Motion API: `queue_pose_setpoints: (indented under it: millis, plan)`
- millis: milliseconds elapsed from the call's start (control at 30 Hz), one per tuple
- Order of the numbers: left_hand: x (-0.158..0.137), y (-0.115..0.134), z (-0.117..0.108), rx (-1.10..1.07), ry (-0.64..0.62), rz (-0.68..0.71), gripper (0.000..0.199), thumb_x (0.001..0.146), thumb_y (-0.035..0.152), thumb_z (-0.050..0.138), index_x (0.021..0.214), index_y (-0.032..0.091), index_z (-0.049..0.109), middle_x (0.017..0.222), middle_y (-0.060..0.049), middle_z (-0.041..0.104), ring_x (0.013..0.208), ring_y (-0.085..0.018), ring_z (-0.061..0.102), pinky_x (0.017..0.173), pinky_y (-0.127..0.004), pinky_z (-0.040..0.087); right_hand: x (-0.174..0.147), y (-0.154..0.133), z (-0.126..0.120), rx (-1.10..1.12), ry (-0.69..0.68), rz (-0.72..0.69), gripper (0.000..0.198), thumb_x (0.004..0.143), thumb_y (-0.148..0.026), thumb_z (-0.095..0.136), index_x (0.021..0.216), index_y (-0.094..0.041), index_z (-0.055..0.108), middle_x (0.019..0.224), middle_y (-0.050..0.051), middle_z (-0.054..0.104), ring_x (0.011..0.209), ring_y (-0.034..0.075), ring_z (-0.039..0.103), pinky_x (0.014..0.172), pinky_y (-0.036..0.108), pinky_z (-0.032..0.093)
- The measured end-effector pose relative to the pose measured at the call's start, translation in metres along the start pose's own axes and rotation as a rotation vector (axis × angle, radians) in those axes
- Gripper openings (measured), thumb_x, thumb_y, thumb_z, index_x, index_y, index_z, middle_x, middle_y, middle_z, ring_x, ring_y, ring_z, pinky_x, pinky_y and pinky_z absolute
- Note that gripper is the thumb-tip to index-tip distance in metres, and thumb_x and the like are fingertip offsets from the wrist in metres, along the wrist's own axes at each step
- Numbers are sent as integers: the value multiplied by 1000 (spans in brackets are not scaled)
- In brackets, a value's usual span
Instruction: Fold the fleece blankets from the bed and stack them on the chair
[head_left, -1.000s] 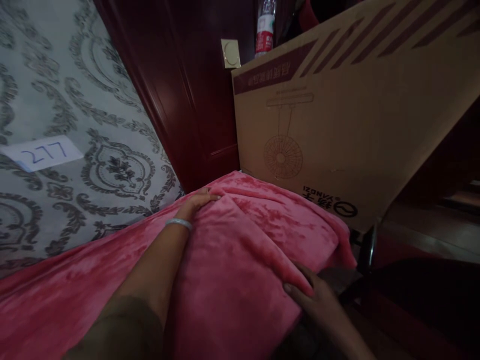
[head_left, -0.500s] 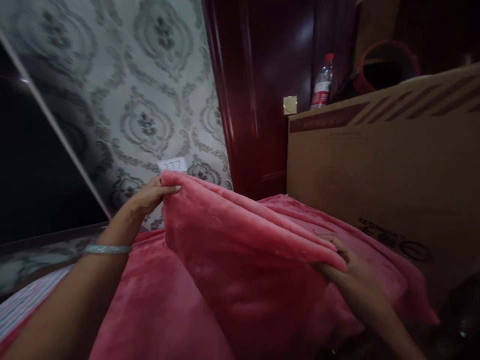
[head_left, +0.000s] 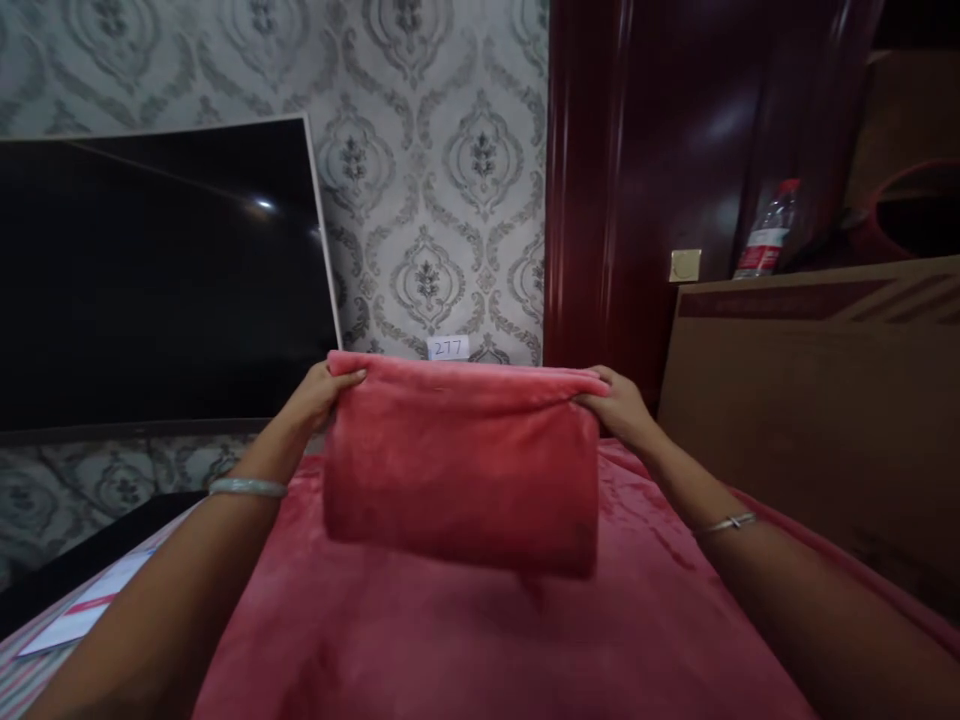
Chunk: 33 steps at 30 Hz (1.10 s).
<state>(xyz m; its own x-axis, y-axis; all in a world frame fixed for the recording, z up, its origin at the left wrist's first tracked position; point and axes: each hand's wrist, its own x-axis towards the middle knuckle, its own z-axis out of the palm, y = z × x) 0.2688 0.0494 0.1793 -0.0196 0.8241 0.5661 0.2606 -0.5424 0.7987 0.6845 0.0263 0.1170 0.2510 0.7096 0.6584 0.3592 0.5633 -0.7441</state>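
Both hands pinch the top corners of a folded pink plush blanket [head_left: 461,465]: the left hand [head_left: 319,395] clamped on its left corner, the right hand [head_left: 615,405] on its right. The blanket hangs between them, above pink plush fabric [head_left: 480,640] spread below. It looks already folded compact and not yet set down. Beyond the hands, a white paper label [head_left: 448,348] on the wall reads "277".

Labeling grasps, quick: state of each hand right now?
Left hand: closed on the left top corner of the folded pink blanket.
Right hand: closed on its right top corner.
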Motion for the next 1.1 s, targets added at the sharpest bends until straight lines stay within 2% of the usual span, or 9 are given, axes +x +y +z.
queue_pose_setpoints:
  millis: [100, 200, 367, 433, 567, 700, 867, 1000, 1100]
  plan:
    - [-9, 15, -10, 67, 48, 155, 47, 55, 44, 82, 90, 16, 68, 81, -4, 70, 78, -23, 64, 67, -32, 54, 1, -13, -5, -102, 92, -161, 29, 60, -37, 61, 83, -20, 60, 79, 3, 65, 74, 20, 58, 69, 31, 45]
    - [-45, 9, -26, 243, 44, 213, 45, 61, 45, 80, 97, 22, 67, 92, -4, 71, 85, -25, 66, 75, -33, 55, -39, -3, -22, -315, 106, -330, 27, 65, -30, 56, 91, -23, 60, 91, 6, 68, 83, 24, 61, 77, 36, 48]
    - [-169, -87, -34, 567, -173, 311, 36, 73, 36, 66, 109, 31, 63, 119, -5, 69, 113, -29, 64, 99, -43, 51, -180, 83, -41, -482, -92, -483, 21, 71, -25, 53, 90, -25, 59, 94, 8, 69, 95, 28, 63, 87, 46, 49]
    - [-228, -133, -32, 665, -328, 333, 38, 73, 29, 59, 111, 32, 64, 119, -7, 70, 110, -29, 66, 94, -44, 54, -237, 114, -45, -461, -249, -476, 23, 72, -19, 52, 93, -24, 60, 96, 8, 69, 95, 27, 64, 87, 46, 51]
    - [-302, -175, -30, 819, -390, 366, 49, 77, 17, 52, 123, 30, 60, 134, -11, 64, 122, -30, 60, 98, -47, 53, -296, 129, -55, -418, -370, -369, 37, 77, -11, 50, 111, -22, 60, 111, 10, 66, 109, 26, 61, 94, 46, 51]
    - [-301, -151, -21, 874, -392, 471, 51, 82, 23, 55, 133, 24, 52, 143, -13, 57, 132, -31, 52, 106, -50, 46, -292, 110, -64, -385, -377, -309, 40, 88, -20, 54, 128, -22, 55, 124, 12, 61, 118, 28, 56, 99, 49, 49]
    - [-281, -122, 19, 995, -466, 608, 62, 90, 33, 53, 149, 21, 39, 147, -13, 54, 136, -30, 50, 115, -51, 35, -279, 98, -60, -520, -378, -320, 59, 91, -35, 61, 146, -21, 45, 135, 14, 57, 123, 31, 51, 102, 54, 48]
    - [-274, -135, 44, 1075, -566, 632, 55, 93, 29, 47, 147, 18, 46, 148, -14, 53, 136, -29, 51, 115, -50, 35, -277, 109, -47, -544, -413, -411, 58, 88, -15, 52, 145, -23, 50, 140, 10, 57, 127, 28, 51, 102, 52, 50]
    - [-275, -150, 44, 1088, -622, 605, 53, 92, 14, 38, 142, 19, 54, 145, -11, 57, 134, -24, 54, 112, -45, 41, -278, 118, -43, -520, -302, -497, 63, 87, -2, 41, 143, -27, 54, 128, 6, 67, 125, 23, 56, 100, 47, 53]
